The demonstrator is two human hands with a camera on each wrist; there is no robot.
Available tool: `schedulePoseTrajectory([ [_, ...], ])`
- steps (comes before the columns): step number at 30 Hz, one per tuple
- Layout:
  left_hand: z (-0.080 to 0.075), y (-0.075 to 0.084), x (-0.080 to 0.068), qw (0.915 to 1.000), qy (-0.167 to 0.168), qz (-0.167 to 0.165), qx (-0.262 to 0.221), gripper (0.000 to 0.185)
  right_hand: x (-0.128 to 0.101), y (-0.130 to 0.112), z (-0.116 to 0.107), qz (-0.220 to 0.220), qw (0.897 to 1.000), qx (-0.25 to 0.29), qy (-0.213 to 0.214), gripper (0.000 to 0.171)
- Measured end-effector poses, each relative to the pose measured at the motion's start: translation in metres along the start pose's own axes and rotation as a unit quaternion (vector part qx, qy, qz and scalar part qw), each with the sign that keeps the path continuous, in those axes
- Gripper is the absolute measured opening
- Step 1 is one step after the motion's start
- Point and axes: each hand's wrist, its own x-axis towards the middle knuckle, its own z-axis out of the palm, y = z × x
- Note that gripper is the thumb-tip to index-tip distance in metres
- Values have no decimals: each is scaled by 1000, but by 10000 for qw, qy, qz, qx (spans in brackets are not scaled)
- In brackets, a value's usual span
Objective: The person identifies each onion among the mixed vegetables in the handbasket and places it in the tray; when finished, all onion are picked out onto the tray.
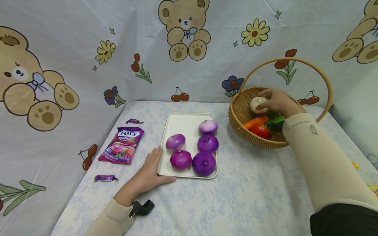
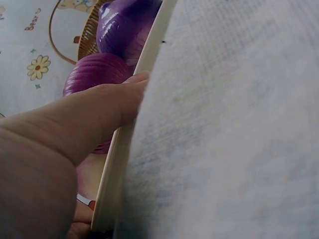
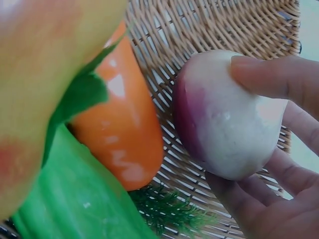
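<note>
My right hand (image 1: 274,101) reaches into a wicker basket (image 1: 236,124) and grips a pale onion with a purple flush (image 1: 257,103). In the right wrist view its fingers (image 3: 269,74) curl round that onion (image 3: 224,114), just above the basket weave (image 3: 209,25). My left hand (image 1: 153,165) lies flat on the table against the left edge of a cream tray (image 1: 183,124), thumb along the front rim. Several purple onions (image 1: 203,163) sit on the tray. The left wrist view shows the hand (image 2: 89,119) at the tray rim (image 2: 129,134) beside a purple onion (image 2: 92,74).
The basket also holds a carrot (image 1: 255,122), a tomato (image 1: 261,130) and a green vegetable (image 1: 276,121). A purple candy bag (image 1: 121,145) and two wrapped candies (image 1: 134,121) (image 1: 104,178) lie left of the tray. Printed cloth hangs behind and at both sides.
</note>
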Motion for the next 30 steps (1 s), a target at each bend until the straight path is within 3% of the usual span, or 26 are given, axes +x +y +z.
schedulePoseTrajectory([
  [21,-1,1,-2,10000,17,-6,-44,133,-4,-23,-6,-13,9998,112,-147,82],
  [30,0,1,-1,10000,16,44,-22,134,-13,-29,-7,-284,9994,165,-127,78],
])
